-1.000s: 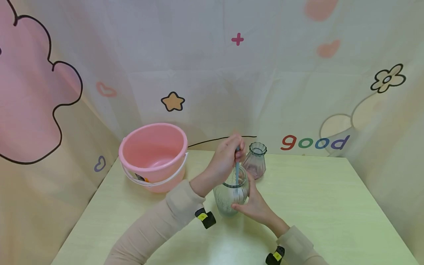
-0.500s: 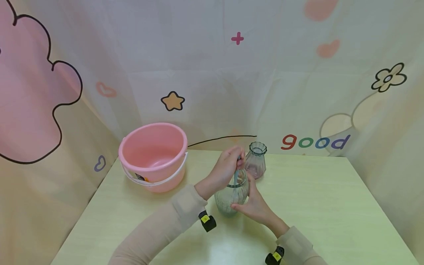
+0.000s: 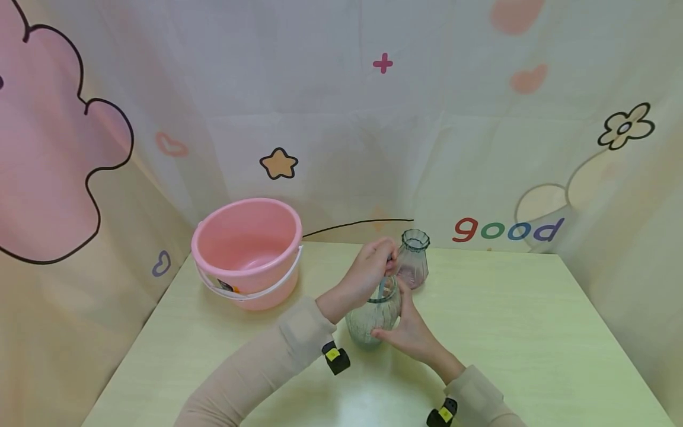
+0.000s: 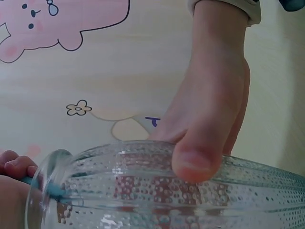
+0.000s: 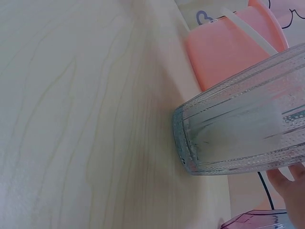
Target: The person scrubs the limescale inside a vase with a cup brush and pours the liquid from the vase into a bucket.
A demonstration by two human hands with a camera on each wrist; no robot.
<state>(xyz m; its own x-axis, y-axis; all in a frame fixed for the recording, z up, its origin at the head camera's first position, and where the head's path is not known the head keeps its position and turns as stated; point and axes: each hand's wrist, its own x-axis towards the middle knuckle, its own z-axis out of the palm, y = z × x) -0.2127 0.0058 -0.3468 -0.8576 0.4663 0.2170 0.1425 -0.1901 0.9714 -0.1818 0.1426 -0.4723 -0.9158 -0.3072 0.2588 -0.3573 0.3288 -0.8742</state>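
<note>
A clear ribbed glass vase [image 3: 364, 325] stands on the table, slightly tilted. My right hand [image 3: 413, 337] grips its side, thumb in front and fingers behind. In the left wrist view the thumb [image 4: 194, 162] presses against the bumpy glass. Above the mouth, my left hand [image 3: 369, 267] is curled round the blue handle of a bottle brush [image 3: 382, 289], which reaches down into the vase. Through the glass in the right wrist view, a whitish brush head [image 5: 243, 126] shows blurred. Most of the handle is hidden by the left hand.
Left of the vase stands a pink bucket [image 3: 251, 234] with a white handle. Just behind the right hand is a smaller faceted vase [image 3: 414, 261], purplish at its base. A printed curtain [image 3: 331, 118] closes off the table's back and sides.
My left hand has moved down and slightly right, pushing the brush deeper, so less of its handle shows. The right hand and the vase have hardly moved.
</note>
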